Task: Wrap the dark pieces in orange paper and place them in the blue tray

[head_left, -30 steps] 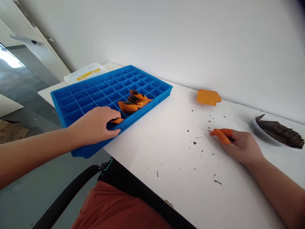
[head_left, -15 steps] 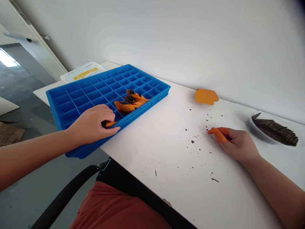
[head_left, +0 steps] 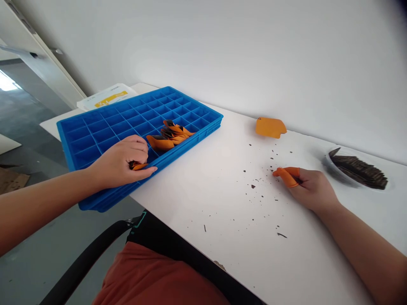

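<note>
My left hand point(head_left: 124, 163) is curled over the near edge of the blue compartment tray point(head_left: 199, 137), its fingers closed around a folded orange and dark piece point(head_left: 139, 166). Beside it, more orange and dark pieces point(head_left: 165, 143) lie bunched in the tray's near compartments. My right hand point(head_left: 302, 184) rests on the white table point(head_left: 197, 186), with orange covers on the thumb and a finger. Those fingertips are pinched together near scattered dark crumbs; anything between them is too small to make out.
A flat orange piece point(head_left: 271, 127) lies near the wall. At the right, a clear bowl point(head_left: 341, 178) holds a stack of dark brown strips point(head_left: 362, 169). A white and yellow package point(head_left: 106, 97) lies behind the tray. A black chair armrest point(head_left: 85, 258) is below the table edge.
The whole view has shifted slightly, so table things appear a little further left. Both hands keep nearly the same pose and place relative to the tray and table.
</note>
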Tool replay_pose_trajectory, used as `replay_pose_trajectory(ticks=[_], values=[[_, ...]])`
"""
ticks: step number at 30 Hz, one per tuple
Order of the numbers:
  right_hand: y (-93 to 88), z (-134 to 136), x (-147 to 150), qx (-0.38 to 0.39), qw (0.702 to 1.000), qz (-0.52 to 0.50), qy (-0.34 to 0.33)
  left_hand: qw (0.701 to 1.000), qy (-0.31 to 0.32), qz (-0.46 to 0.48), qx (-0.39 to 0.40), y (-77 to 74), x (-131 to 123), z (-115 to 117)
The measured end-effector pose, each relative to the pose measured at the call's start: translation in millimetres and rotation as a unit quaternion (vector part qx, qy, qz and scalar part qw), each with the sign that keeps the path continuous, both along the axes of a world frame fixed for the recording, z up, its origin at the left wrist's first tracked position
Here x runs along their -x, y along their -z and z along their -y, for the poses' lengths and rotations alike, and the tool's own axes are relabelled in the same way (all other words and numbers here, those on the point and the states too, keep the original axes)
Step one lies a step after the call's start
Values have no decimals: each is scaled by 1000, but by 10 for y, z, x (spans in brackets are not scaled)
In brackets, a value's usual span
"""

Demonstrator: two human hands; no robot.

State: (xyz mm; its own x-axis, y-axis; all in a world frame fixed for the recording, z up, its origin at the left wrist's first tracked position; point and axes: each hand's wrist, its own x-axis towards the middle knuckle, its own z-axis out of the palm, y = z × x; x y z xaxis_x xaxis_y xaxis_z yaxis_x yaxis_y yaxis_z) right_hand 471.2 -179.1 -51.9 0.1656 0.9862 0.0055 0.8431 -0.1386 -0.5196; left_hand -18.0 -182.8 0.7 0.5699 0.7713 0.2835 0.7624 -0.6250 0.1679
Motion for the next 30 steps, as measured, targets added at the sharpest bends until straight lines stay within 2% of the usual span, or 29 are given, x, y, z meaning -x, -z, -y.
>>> replay_pose_trajectory(ticks=[5, 10, 16, 21, 25, 28, 30], values=[[-36, 59, 81, -38, 999, -3, -2, 999, -39, -22, 3, -70, -41, 55], [15, -4, -15, -20, 999, 2, -28, 992, -85, -86, -29, -88, -13, 100], [11, -16, -24, -12, 999, 12, -42, 988, -91, -120, -24, -199, 9, 51], [32, -26, -18, -28, 998, 13, -47, 989, -79, -119, -26, -371, -55, -9], [58, -50, -28, -81, 995, 27, -51, 992, -48, -90, -75, -663, -346, 4], [59, -59, -18, -114, 992, 26, -50, 993, -21, -84, -77, -913, -787, -58], [51, -59, -4, -127, 990, 22, -53, 994, -31, -98, -32, -1000, -1175, -219]])
